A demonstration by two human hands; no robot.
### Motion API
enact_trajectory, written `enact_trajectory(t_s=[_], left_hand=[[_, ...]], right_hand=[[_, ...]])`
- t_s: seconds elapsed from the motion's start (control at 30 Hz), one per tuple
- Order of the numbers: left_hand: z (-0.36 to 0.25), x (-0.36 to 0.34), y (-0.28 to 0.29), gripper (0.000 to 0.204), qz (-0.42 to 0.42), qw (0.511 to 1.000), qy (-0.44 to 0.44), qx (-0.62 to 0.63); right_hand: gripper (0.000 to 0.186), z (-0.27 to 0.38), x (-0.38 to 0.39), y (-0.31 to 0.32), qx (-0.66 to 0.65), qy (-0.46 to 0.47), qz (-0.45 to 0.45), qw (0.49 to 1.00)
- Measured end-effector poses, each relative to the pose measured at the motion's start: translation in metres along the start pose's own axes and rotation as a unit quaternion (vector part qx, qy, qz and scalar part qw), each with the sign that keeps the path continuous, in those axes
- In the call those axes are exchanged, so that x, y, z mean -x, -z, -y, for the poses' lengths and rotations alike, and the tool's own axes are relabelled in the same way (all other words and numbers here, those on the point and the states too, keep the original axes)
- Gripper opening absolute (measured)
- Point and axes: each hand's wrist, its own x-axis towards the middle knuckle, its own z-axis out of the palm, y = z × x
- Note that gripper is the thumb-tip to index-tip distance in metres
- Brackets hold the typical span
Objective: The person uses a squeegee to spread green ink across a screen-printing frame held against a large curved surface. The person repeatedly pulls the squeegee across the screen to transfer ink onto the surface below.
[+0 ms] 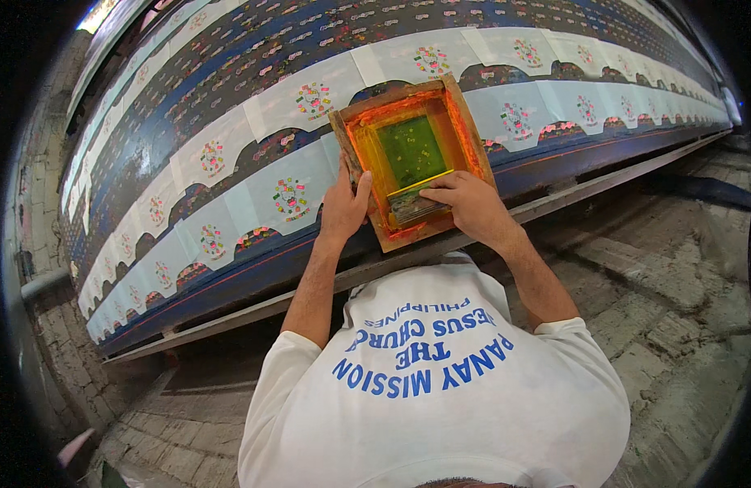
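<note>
Left hand (344, 207) gripped the left edge of the frame (411, 161), fingers curled over the wood rail, thumb up along the side; likely pinning the frame flat so it would not shift on the cloth. Right hand (468, 203) was closed over the squeegee (413, 205), fingers wrapped on its top, holding it inside the frame at the end nearest the person. Blade sat across the mesh, just left of the right hand, between both hands. Green mesh (412, 148) lay beyond the squeegee, away from the hands, with orange-stained borders around it. The frame rested on a white panel (290, 191) row on the long table (554, 175), over one piece, presumably lined up with it. Printed panels with multicolour motifs ran left and right of both hands. Table rail (603, 180) passed just below the wrists. Whether the blade touched the mesh could not be told.
</note>
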Motion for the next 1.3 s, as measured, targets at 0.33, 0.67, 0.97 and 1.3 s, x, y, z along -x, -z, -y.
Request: enact_trajectory(t_s=[0.33,0.67,0.97,1.3], left_hand=[[-0.026,-0.003,0.017,0.086,0.043,0.998,0.033,-0.039],[-0.011,0.000,0.011,0.091,0.026,0.999,0.025,-0.016],[-0.019,-0.001,0.003,0.098,-0.013,0.996,0.015,-0.092],[-0.107,-0.040,-0.099,0.098,-0.040,0.997,-0.028,-0.061]], right_hand=[[0.032,-0.055,-0.120,0.037,-0.010,-0.042,0.044,0.998],[0.041,-0.018,-0.049,0.017,-0.042,-0.057,0.052,0.996],[0.047,0.015,0.019,0.005,0.015,-0.045,-0.030,0.998],[0.047,-0.097,0.068,0.081,0.029,-0.032,-0.082,0.996]])
